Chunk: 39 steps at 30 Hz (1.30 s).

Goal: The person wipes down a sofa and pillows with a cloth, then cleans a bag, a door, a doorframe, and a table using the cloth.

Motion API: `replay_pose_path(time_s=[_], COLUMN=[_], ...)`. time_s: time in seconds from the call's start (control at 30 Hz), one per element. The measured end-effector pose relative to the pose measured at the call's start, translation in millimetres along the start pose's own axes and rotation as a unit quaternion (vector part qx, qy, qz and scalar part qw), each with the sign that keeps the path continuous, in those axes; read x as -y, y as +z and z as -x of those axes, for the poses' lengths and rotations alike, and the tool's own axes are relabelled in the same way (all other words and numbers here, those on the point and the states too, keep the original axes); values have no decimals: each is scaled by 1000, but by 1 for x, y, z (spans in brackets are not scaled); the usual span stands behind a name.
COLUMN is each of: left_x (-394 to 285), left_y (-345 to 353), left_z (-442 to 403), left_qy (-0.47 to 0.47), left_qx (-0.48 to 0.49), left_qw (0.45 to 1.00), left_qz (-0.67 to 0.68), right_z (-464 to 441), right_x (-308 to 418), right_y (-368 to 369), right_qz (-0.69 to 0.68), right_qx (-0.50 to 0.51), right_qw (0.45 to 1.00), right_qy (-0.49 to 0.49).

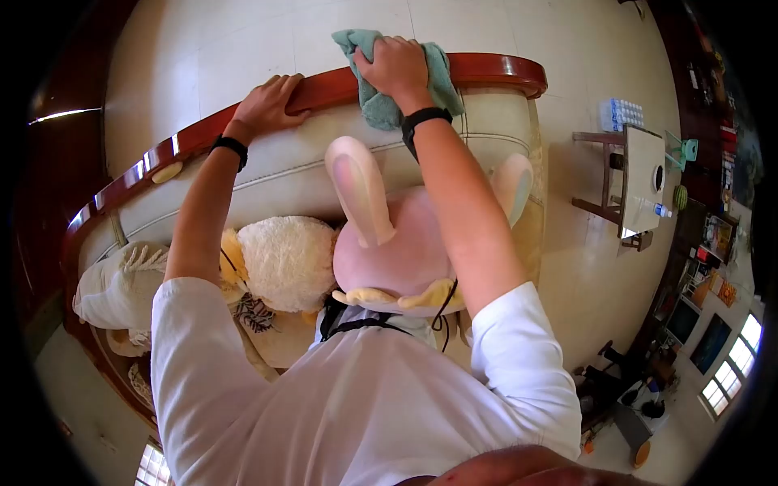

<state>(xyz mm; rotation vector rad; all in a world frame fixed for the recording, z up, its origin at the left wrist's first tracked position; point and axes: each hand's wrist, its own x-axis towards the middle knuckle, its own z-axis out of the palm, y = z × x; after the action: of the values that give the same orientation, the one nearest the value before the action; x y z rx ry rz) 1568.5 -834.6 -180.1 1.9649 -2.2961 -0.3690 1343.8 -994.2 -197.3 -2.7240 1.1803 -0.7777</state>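
Observation:
A teal cloth (378, 108) is draped over the polished red-brown wooden rail (494, 69) along the top of a sofa back. My right hand (395, 66) presses on the cloth with fingers curled over the rail, bunching the fabric. To the left, my left hand (269, 105) grips the same rail directly, fingers over the far side and thumb on the near side. Below my hands is the cream sofa backrest (279, 180). A pink plush toy with long ears (385, 251) leans against it under my right forearm, beside a fluffy cream plush (288, 261).
A grey-white cushion (121, 283) lies at the sofa's left end. Pale floor tiles (219, 40) stretch behind the backrest. To the right stand a table (644, 174) with a bottle (660, 210), a pack of bottles (622, 114) and a green stool (685, 151). A person (644, 397) sits farther off.

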Motion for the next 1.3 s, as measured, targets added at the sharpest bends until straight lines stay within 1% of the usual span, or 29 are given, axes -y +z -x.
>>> replay_pose_path(time_s=[0.03, 0.07, 0.1, 0.17, 0.27, 0.33, 0.37, 0.43, 0.47, 0.53, 0.57, 0.63, 0.67, 0.73, 0.77, 0.83, 0.9, 0.97, 1.0, 1.03, 1.07, 1.1, 1.17, 1.2, 1.23, 1.27, 1.3], left_x=[-2, -4, -6, -5, 0, 3, 3, 3, 3, 5, 6, 1, -4, -10, -3, 35, 65, 115, 116, 119, 123, 126, 124, 118, 130, 145, 161], left_y=[2, 4, 1, -3, 5, 8, 8, 7, 10, 12, 12, 12, 11, 0, 1, 8, -1, -4, -7, -11, -15, -17, -9, -11, 1, 9, 20], left_z=[3, 4, 3, -2, 4, 5, 6, 7, 8, 8, 9, 9, 9, 12, 22, 52, 93, 128, 130, 133, 133, 130, 132, 131, 135, 135, 141], left_qy=[-4, -1, -3, 4, -15, -2, -20, -20, -28, -4, -7, -42, -33, -94, -88, -163, -278, -286, -288, -315, -339, -335, -363, -338, -311, -256, -202], left_qx=[-14, -9, -10, -9, -29, -48, -49, -51, -47, -87, -86, -66, -58, -77, -71, -142, -177, -118, -114, -102, -91, -91, -120, -133, -163, -165, -167], left_qw=[1000, 1000, 1000, 1000, 999, 999, 999, 998, 998, 996, 995, 996, 996, 993, 993, 976, 944, 950, 950, 943, 935, 937, 923, 930, 934, 949, 960], left_qz=[24, 27, 23, 16, 10, 7, 11, -10, -12, -37, -44, -50, -56, -7, -21, 9, 10, -29, -30, -38, -46, -43, -38, -56, -67, -82, -97], right_z=[-1, 0, 1, 3, 12, 16, 17, 14, 16, 13, 11, 16, 16, 19, 18, 15, 18, 16, 17, 18, 17, 18, 17, 19, 19, 15, 15], right_x=[-6, -12, -22, -50, -101, -133, -145, -142, -145, -149, -150, -150, -155, -159, -159, -159, -157, -161, -163, -164, -165, -166, -163, -162, -165, -166, -176], right_y=[-4, -10, -14, -24, -44, -50, -48, -57, -55, -52, -47, -50, -48, -47, -46, -46, -47, -45, -44, -44, -44, -44, -48, -49, -48, -47, -43], right_qz=[-28, -56, -54, -20, 12, 22, 24, 9, 2, -1, -7, -28, 6, 1, -1, -27, -19, -17, -13, -7, -3, 1, 0, 3, -1, -6, -29], right_qx=[20, 37, 37, -10, 4, 16, 13, 32, 36, 34, 31, 16, 22, 14, 8, -6, 1, -1, -9, -17, 10, 11, 15, 26, 28, 26, 53], right_qw=[999, 997, 997, 1000, 998, 996, 996, 993, 993, 992, 992, 993, 993, 991, 992, 992, 990, 990, 992, 993, 991, 990, 987, 988, 987, 986, 984], right_qy=[-25, -46, -41, -6, 66, 82, 89, 115, 112, 120, 118, 112, 114, 131, 125, 125, 137, 137, 128, 119, 135, 138, 163, 152, 158, 162, 169])
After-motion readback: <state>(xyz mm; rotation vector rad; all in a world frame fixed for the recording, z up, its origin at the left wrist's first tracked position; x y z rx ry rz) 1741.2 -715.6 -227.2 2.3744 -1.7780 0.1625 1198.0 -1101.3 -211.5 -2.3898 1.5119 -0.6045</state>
